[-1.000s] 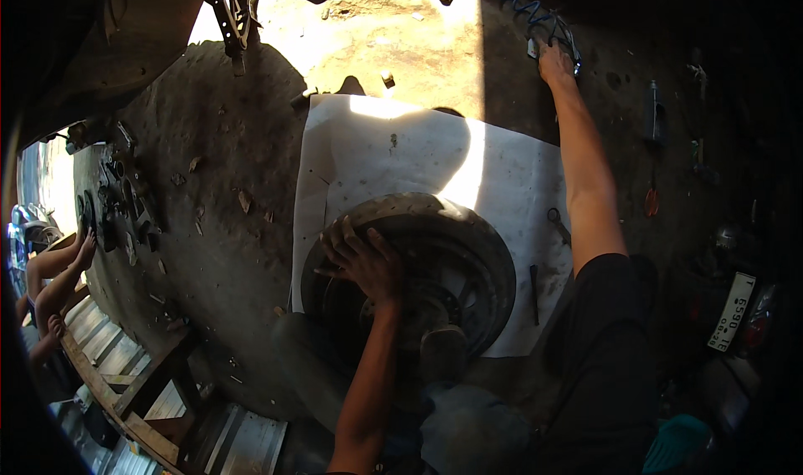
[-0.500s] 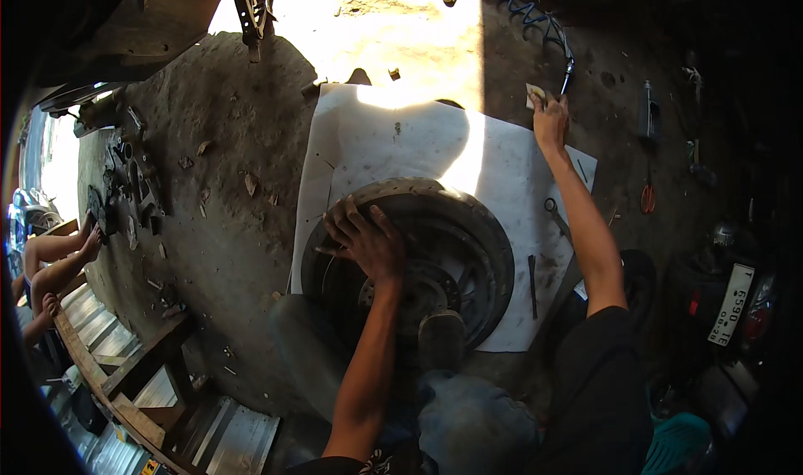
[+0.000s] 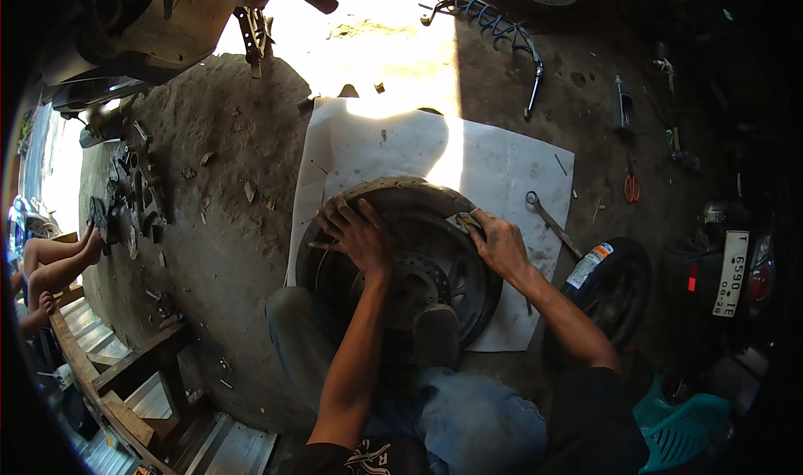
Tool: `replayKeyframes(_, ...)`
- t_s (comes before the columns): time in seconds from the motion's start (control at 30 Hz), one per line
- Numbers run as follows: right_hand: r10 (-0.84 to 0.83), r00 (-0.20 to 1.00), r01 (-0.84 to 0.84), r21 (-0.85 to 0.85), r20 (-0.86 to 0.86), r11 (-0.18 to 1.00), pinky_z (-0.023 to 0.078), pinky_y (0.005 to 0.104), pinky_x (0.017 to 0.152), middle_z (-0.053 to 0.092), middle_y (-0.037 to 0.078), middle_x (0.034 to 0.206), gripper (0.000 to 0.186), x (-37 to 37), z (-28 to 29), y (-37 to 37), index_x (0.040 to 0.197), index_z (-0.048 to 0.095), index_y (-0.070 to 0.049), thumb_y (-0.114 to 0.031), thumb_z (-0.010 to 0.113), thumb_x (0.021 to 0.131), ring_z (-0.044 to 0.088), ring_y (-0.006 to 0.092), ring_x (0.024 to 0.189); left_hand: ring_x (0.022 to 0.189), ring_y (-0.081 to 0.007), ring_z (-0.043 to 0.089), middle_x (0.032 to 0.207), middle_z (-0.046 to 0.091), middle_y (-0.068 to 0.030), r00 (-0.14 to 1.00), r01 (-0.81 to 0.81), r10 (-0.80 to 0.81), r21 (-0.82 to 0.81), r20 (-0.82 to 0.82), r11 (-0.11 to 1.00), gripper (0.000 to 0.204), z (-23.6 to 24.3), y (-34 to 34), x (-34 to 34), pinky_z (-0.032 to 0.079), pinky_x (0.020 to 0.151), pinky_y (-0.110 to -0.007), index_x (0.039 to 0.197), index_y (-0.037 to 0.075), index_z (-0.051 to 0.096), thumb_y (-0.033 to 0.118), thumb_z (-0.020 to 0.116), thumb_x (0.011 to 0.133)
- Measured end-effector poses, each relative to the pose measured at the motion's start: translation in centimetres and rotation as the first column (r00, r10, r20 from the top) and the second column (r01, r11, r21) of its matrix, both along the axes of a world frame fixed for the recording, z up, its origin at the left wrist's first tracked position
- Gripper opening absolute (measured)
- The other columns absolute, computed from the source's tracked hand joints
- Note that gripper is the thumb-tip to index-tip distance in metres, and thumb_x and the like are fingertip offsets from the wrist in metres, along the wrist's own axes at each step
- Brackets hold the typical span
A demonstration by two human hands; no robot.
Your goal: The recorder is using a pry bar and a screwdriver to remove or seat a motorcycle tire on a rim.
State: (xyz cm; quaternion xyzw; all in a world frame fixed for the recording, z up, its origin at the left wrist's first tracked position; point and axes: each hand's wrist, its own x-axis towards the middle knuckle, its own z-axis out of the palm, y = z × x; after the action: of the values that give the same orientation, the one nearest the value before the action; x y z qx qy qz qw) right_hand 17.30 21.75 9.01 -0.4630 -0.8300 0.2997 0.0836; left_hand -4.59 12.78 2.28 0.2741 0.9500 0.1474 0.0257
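Wheel [image 3: 435,257], tyre and all, lies beneath the fingers of both hands, over a white sheet [image 3: 376,153] that spreads out beyond the fingertips. The left hand [image 3: 360,237] rests across the tyre's upper left edge, its fingers spread wide and gripping nothing between them.

The right hand is what has changed — half a second ago it was reaching out past the sheet, and now the right hand [image 3: 502,242] is back at the wheel's right edge. Its fingers are drawn in against the thumb, pinching a small pale scrap [image 3: 461,222] too blurred to identify. Both hands are thus at the wheel together, with that scrap brought to it. The blue coiled hose [image 3: 495,23] lies well beyond the right fingertips, untouched.

As for writing: a white label with blue and orange [image 3: 590,264] sits on a smaller tyre [image 3: 631,295], right of and below the right fingers. Farther right, a white number plate [image 3: 730,273] bears dark characters — legible, unlike the label's small print.
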Motion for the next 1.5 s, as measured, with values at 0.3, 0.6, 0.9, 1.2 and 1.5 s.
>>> replayKeyframes(0.3,0.185,0.982,-0.184,0.027,-0.032,0.983,0.054,0.0508,0.066,0.068,0.023,0.089,0.023,-0.3,-2.9,0.8,0.113,0.063,0.003,-0.001,0.06,0.091,0.067,0.0444,0.077,0.149,-0.0395,0.027,0.15,0.043,-0.0138,1.0,0.008,-0.008,0.031,0.01,0.999,0.049,-0.1,-0.1,-0.1,0.002,0.114,-0.079,0.143,0.006,0.045,0.041,0.039,0.109)
replayKeyframes(0.6,0.151,0.988,-0.151,0.011,0.026,0.988,0.056,0.0506,0.065,0.066,0.024,0.084,0.024,-1.3,-4.0,0.1,0.109,0.059,0.004,0.006,0.055,0.086,0.068,0.0438,0.074,0.148,-0.0406,0.028,0.15,0.042,-0.0157,0.998,0.011,-0.012,-0.024,-0.054,1.0,0.05,-1.3,0.5,0.2,0.004,0.116,-0.077,0.144,0.006,0.043,0.042,0.035,0.11)
replayKeyframes(0.9,-0.109,0.994,0.108,0.044,0.021,0.993,0.055,0.0466,0.063,0.071,0.024,0.093,0.021,-0.4,-1.9,-2.1,0.114,0.059,0.0,-0.011,0.064,0.097,0.071,0.0403,0.077,0.148,-0.0403,0.03,0.152,0.042,-0.0157,0.999,0.045,-0.043,0.049,-0.024,0.998,0.05,-0.9,-0.9,0.2,0.005,0.115,-0.075,0.143,0.006,0.045,0.042,0.035,0.11)
replayKeyframes(1.2,-0.431,0.728,0.536,-0.052,0.533,0.843,0.051,0.0523,0.09,0.064,0.029,0.112,0.045,17.9,-6.2,-10.5,0.12,0.059,0.005,-0.02,0.077,0.087,0.065,0.0437,0.108,0.149,-0.0368,0.029,0.153,0.044,-0.0128,1.0,0.023,-0.024,0.141,0.001,0.99,0.046,-1.2,-0.9,0.3,0.004,0.117,-0.073,0.144,0.008,0.048,0.036,0.036,0.109)
replayKeyframes(1.5,-0.399,0.851,0.509,-0.35,0.341,0.786,0.048,0.0515,0.088,0.063,0.031,0.11,0.025,22.4,-8.9,-13.9,0.114,0.055,0.004,-0.011,0.061,0.096,0.061,0.0473,0.107,0.121,-0.0407,0.06,0.121,0.068,-0.0206,0.952,0.3,-0.306,0.136,0.023,0.944,0.055,0.7,-1.6,-8.0,0.042,0.104,-0.049,0.12,0.004,0.069,0.048,0.038,0.107)
